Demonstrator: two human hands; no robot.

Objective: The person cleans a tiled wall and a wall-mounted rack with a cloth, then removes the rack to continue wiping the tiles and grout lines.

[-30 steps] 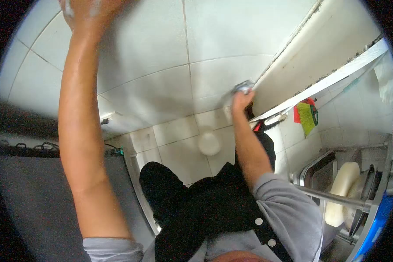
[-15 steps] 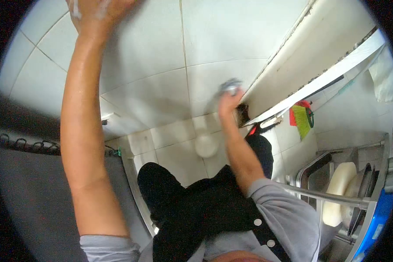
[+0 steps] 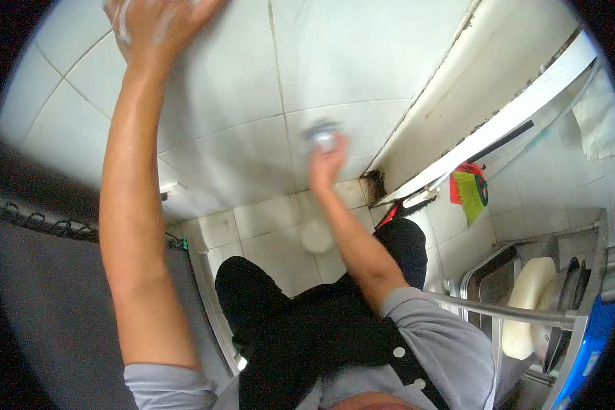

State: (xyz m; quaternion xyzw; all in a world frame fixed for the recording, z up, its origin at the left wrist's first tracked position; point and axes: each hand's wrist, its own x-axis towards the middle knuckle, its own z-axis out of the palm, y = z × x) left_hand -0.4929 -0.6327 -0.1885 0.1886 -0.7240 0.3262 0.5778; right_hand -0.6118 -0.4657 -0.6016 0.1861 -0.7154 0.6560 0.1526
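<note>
My left hand (image 3: 158, 26) rests against the white tiled wall (image 3: 348, 65) at the top left, with streaks of white foam on its back. Its thumb is spread, and the fingertips are partly cut off by the frame edge. Lower down, near the base of the wall, my right hand (image 3: 329, 162) is closed around a silver-grey scouring pad (image 3: 321, 132) and holds it at the tiles. Motion blurs the pad, so its exact make is hard to see.
At right, a pale panel (image 3: 488, 75) with dark grime along its edges meets the wall. Behind it hangs a red and green brush (image 3: 470, 191). A metal rack (image 3: 512, 311) holds trays and a cream-coloured container (image 3: 529, 307). A dark grey curtain (image 3: 82, 314) hangs at left.
My right hand has moved left along the wall with the scouring pad, away from the panel's corner. The left hand stays on the tiles and shows slightly lower in view.
</note>
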